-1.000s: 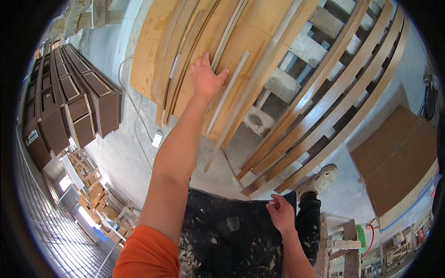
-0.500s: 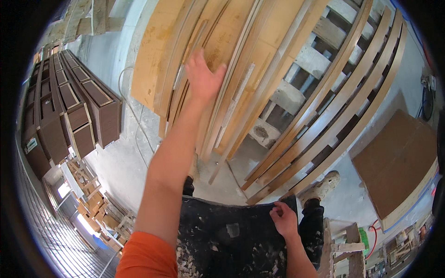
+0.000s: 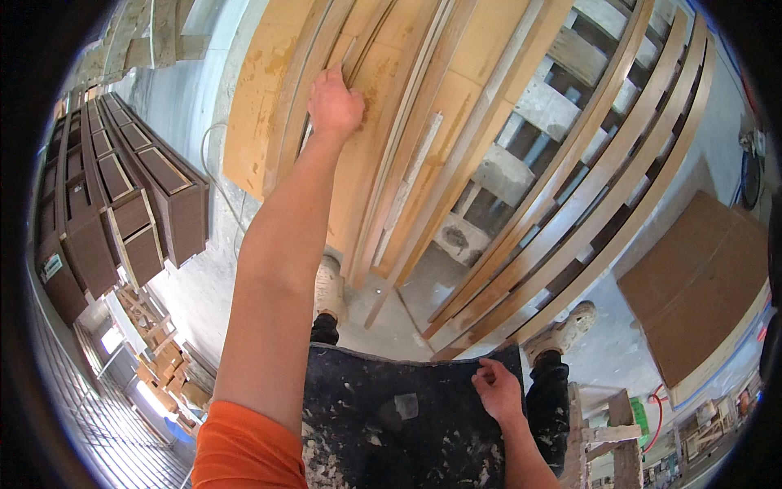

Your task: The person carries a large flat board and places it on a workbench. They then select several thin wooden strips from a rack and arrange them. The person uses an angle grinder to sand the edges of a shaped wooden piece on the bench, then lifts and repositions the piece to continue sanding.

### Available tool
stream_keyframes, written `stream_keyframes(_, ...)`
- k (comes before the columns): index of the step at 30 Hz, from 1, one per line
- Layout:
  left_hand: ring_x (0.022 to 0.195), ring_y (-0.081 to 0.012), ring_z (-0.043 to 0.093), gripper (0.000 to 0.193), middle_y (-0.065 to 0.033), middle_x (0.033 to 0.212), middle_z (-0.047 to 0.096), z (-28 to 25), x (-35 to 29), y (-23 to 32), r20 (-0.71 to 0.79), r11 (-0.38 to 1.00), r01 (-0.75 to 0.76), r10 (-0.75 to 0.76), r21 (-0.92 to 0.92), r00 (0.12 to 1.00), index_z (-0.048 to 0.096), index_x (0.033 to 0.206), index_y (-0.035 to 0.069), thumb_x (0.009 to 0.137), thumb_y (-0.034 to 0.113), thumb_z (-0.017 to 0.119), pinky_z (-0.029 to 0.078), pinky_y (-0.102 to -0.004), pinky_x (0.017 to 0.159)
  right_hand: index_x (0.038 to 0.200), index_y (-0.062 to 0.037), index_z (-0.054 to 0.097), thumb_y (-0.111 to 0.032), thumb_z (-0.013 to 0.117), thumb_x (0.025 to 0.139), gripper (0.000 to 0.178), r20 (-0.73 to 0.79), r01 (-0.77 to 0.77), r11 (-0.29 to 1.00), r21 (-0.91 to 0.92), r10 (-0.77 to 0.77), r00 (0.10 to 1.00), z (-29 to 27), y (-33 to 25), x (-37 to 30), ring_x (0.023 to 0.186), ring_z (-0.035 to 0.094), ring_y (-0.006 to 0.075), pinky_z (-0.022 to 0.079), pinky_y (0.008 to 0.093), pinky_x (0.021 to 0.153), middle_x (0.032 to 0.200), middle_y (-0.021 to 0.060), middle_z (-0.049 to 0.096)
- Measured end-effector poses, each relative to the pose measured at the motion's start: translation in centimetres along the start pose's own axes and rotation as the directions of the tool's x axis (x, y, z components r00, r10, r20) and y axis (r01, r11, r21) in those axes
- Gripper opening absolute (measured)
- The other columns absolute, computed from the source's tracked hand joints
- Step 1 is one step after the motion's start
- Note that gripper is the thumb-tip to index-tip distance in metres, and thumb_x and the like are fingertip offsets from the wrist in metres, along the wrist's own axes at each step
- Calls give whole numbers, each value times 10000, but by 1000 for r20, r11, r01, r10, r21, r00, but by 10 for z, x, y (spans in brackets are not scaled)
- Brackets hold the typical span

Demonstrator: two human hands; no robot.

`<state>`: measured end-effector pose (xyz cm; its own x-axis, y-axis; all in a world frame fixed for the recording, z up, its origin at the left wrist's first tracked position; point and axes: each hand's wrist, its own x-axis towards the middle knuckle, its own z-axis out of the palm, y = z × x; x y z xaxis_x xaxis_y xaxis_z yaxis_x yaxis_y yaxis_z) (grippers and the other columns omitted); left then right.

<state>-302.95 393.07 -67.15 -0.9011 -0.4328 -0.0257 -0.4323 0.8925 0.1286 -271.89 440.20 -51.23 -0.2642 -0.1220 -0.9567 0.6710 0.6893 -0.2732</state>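
Position of the left hand (image 3: 335, 107) relative to the narrow wooden strips (image 3: 374, 31): the fingers bend downward at the strips, thumb to the right; whether they grip cannot be told, since the hand covers any contact. From the fingertips the strips extend away from the person, their long axis slanting up and to the right, roughly in line with the left forearm. Broad pale boards (image 3: 257, 110) lie beneath them. The left hand is by far the nearer; the right hand (image 3: 498, 391) is over the black apron (image 3: 371, 403), well apart from the strips, its fingers loosely curled, with any small object between them impossible to make out. Farther right, a whitish strip (image 3: 414, 169) runs nearly parallel, followed by grey blocks (image 3: 503, 173), long brown planks (image 3: 588, 213) and, outermost, a brown sheet (image 3: 699, 281)
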Motion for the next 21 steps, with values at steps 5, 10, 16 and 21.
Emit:
stream_keyframes(5, 1267, -364, 524, 572, -196, 1331, 587, 2, 3, -4, 22, 1000, -28, 27, 3, 999, 537, 1397, 31, 842, 127, 638, 425, -469, 1082, 1264, -44, 647, -187, 734, 865, 433, -5, 25, 998, -57, -25, 1000, -4, -3, -1, 894, 712, 273, 555, 372, 815, 1007, 114, 731)
stream_keyframes(10, 1256, -374, 533, 588, -206, 1314, 590, 4, -1, 1, 6, 993, -56, 57, -107, 998, 524, 1393, 22, 828, 120, 651, 434, -459, 1081, 1275, -44, 639, -187, 735, 868, 442, 12, 24, 998, -50, -23, 1000, -4, 8, 3, 909, 712, 265, 554, 369, 832, 1024, 110, 732)
stream_keyframes(16, 1239, -388, 526, 578, -220, 1294, 587, -2, -10, 25, 3, 981, -26, 27, -193, 1000, 535, 1356, 11, 804, 112, 670, 435, -449, 1073, 1288, -45, 632, -182, 737, 875, 448, 29, -10, 1000, -14, 10, 1000, 0, 1, 3, 919, 713, 257, 555, 372, 841, 1034, 107, 732)
stream_keyframes(21, 1288, -397, 489, 627, -234, 1324, 569, -8, -16, 38, 74, 976, 1, 15, -218, 997, 511, 1377, 2, 803, 172, 696, 400, -472, 1102, 1264, 4, 631, -109, 737, 877, 417, -29, 72, 992, -108, -76, 997, 8, -1, 0, 835, 705, 178, 553, 315, 784, 933, 76, 731)
